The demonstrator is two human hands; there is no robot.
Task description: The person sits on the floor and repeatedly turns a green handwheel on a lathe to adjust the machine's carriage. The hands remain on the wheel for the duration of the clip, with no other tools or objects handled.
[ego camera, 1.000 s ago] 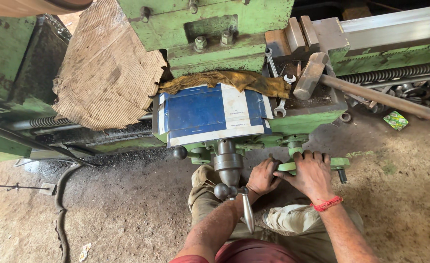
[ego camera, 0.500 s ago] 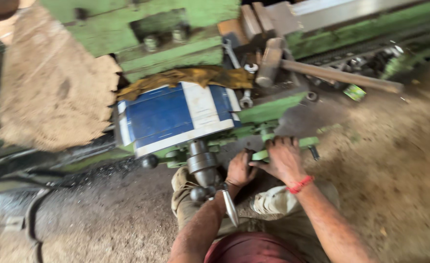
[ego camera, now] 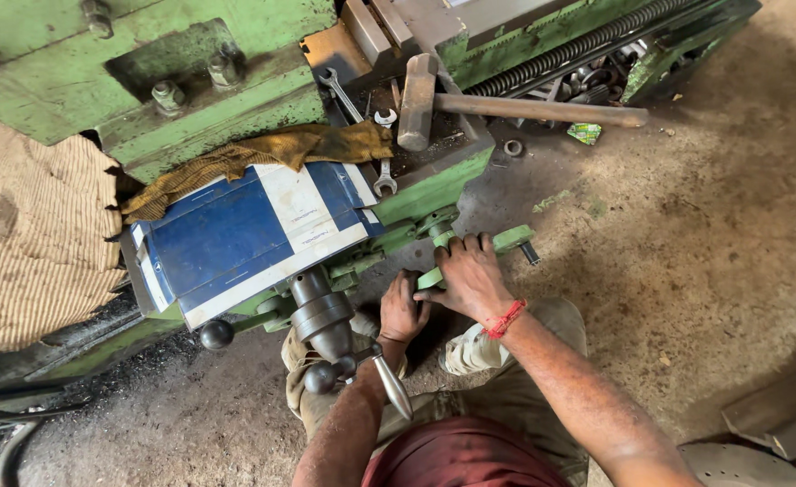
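The right hand [ego camera: 472, 275] is laid palm down, fingers curled forward. The left hand [ego camera: 403, 308] is tucked beside it, knuckles up; both forearms are extended forward.

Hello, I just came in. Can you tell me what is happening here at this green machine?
A person crouches at a green lathe. The right hand grips a green lever low on the front of the machine, and the left hand is pressed on a part just beside it, under the machine's edge. A blue and white panel lies on top with a dirty yellow rag behind it. A hammer and wrenches rest on the bed, untouched.
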